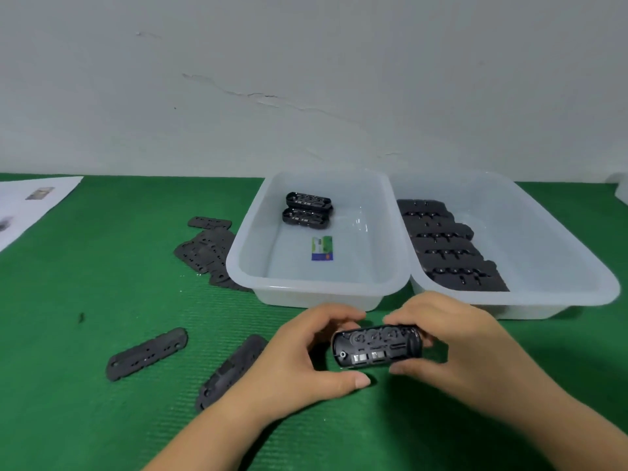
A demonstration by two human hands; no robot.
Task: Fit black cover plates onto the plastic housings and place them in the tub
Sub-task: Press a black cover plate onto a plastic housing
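Black plastic housing [377,346] is sitting at 6 o'clock between both hands: left hand [302,355] and right hand [455,348] are gripping its ends, perhaps seating a cover. Two finished housings [307,210] are lying in the left tub [258,232] at 12.

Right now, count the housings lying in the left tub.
2. Both lie in the left tub at its far left corner: one housing at the back, the other housing touching its near side. None looks hidden.

No writing can be read: the print on the small green-and-blue card [322,248] in the tub [316,294] beyond the hands is blurred.
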